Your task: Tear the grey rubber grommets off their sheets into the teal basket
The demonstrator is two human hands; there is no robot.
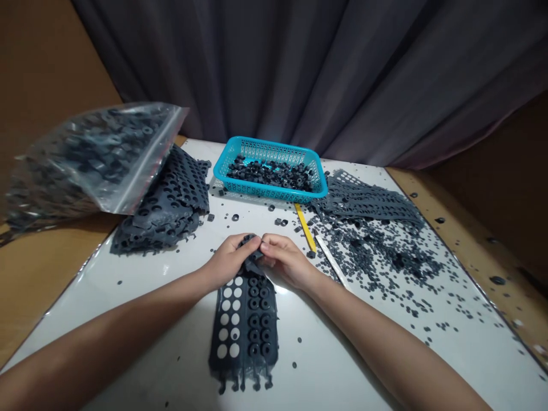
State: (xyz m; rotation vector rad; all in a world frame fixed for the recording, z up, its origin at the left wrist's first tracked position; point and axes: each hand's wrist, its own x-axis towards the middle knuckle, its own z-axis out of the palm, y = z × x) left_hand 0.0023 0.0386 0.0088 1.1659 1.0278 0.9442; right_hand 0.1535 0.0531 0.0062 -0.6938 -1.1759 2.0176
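A dark grey rubber sheet (245,331) lies on the white table in front of me, its left columns punched out to round holes and its right columns still filled with small rings. My left hand (231,258) and my right hand (285,260) both pinch the sheet's far end, fingers closed and touching each other over it. The near end of the sheet rests flat on the table.
A turquoise basket (317,181) of loose dark rings stands at the back. A stack of full sheets (169,205) lies left under a clear bag of rings (85,157). Emptied sheets (368,202), scattered scraps, a yellow pencil (305,227) and a ruler (331,264) lie right.
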